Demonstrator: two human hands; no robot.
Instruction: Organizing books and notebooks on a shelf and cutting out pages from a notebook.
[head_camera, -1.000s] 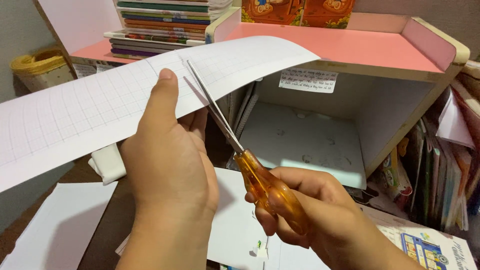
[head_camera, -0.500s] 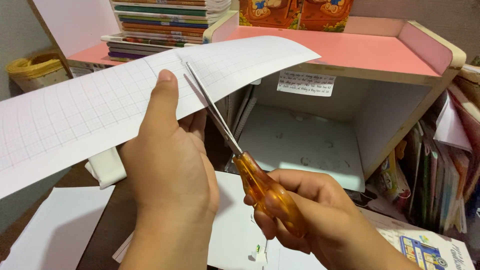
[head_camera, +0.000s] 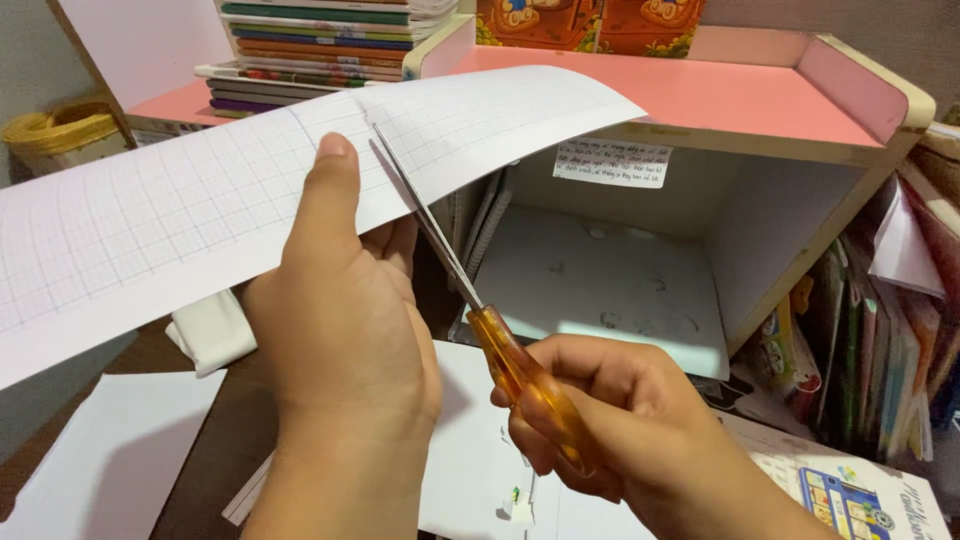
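My left hand (head_camera: 335, 320) pinches the grid paper (head_camera: 200, 215) up in the air, thumb on top. My right hand (head_camera: 610, 425) squeezes the orange scissors (head_camera: 505, 350), near me, blades in the paper. I think I should cut slowly along one line and hold the paper tight.

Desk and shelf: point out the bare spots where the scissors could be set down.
Free: the pink shelf top, right of the book stack; the open compartment floor beneath it; the white sheet at lower left. Crowded: the right side, packed with upright books, and the middle, where both hands work the gridded paper.
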